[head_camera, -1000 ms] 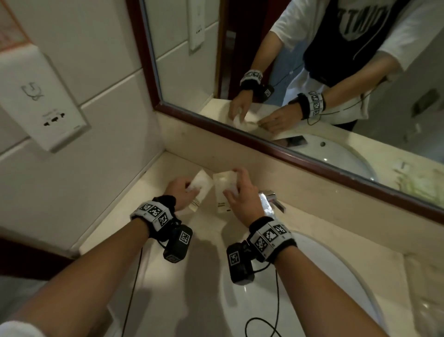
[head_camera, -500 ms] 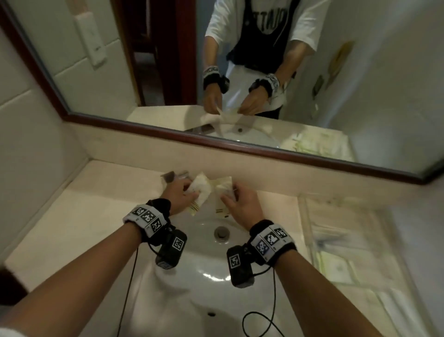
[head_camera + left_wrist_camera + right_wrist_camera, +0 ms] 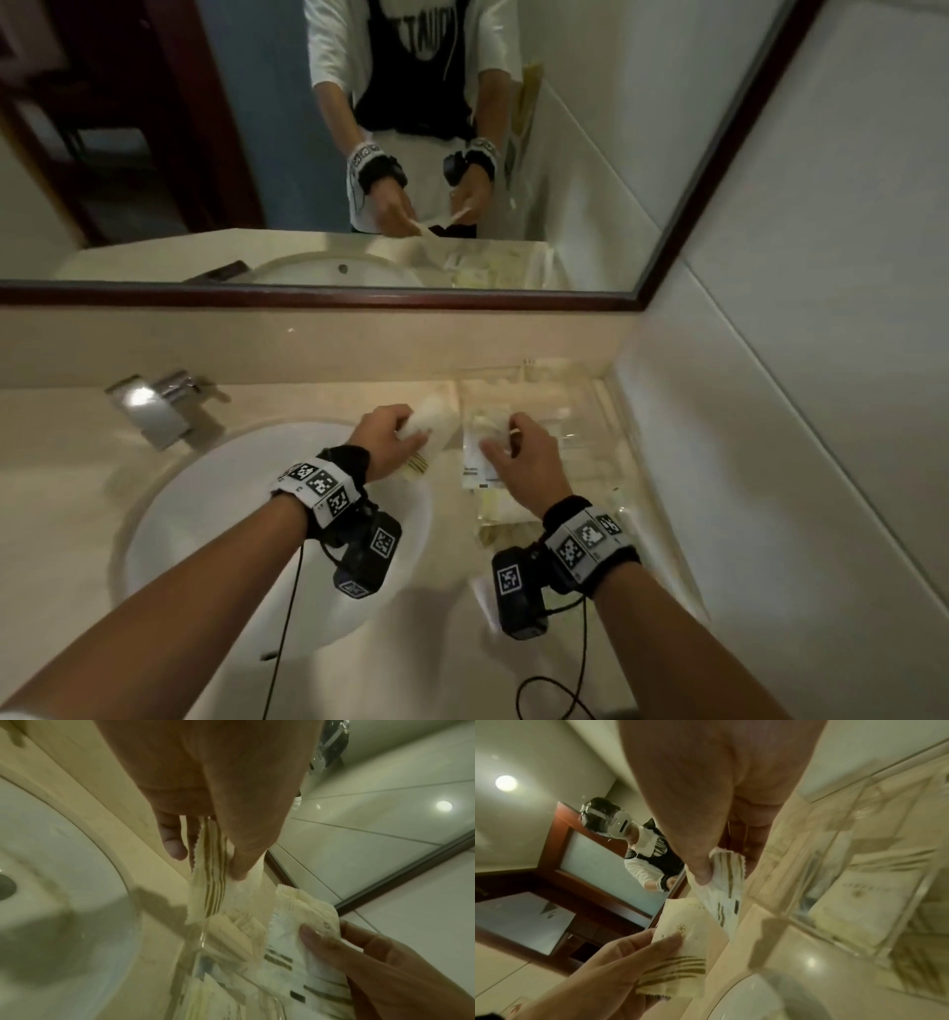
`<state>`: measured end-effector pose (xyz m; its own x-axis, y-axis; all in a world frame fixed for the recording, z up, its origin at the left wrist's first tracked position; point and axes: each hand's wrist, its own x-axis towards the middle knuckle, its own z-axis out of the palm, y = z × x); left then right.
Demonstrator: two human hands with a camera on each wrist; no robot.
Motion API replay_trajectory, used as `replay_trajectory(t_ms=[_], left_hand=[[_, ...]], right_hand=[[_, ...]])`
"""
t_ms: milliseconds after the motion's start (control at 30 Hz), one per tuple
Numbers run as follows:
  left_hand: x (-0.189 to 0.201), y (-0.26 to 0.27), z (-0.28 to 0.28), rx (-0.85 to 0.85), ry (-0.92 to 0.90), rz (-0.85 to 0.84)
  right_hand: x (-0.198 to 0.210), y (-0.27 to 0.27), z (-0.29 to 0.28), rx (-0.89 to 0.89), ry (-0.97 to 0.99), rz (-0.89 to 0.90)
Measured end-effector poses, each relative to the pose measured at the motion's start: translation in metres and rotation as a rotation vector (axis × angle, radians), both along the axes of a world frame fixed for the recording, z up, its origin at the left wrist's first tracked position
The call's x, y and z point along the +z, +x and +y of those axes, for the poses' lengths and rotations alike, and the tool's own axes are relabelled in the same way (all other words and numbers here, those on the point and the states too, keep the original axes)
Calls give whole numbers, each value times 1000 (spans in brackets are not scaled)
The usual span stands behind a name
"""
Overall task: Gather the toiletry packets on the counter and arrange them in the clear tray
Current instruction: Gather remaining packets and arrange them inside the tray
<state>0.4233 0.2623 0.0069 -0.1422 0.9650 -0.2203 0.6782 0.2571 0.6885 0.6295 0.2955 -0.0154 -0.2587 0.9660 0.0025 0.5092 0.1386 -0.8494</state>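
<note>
Above tray [image 3: 606,411]: cream, gold-striped packets [image 3: 431,426]

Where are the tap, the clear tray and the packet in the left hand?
tap [image 3: 154,411], head view, its shiny top.
clear tray [image 3: 606,406], head view, its right wall.
packet [image 3: 434,419], head view, its middle.

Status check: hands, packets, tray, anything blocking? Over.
Left hand pinches a gold-striped packet; right hand pinches a printed packet. Clear tray beside the sink, packets already inside. Nothing blocking.
</note>
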Motion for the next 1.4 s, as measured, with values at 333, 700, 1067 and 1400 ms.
replay_trajectory(t_ms=[333, 700, 1067, 1400], left_hand=[[-16, 74, 17, -103, -58, 20], [-36, 82, 30, -139, -113, 61], [-48, 80, 44, -118, -139, 92], [-55, 91, 61, -124, -157, 65]], right_hand=[[-17, 94, 14, -195, 15, -181], [-55, 116, 60, 93, -70, -810], [-89, 124, 82, 248, -106, -998], [-106, 134, 86, 290, -64, -989]])
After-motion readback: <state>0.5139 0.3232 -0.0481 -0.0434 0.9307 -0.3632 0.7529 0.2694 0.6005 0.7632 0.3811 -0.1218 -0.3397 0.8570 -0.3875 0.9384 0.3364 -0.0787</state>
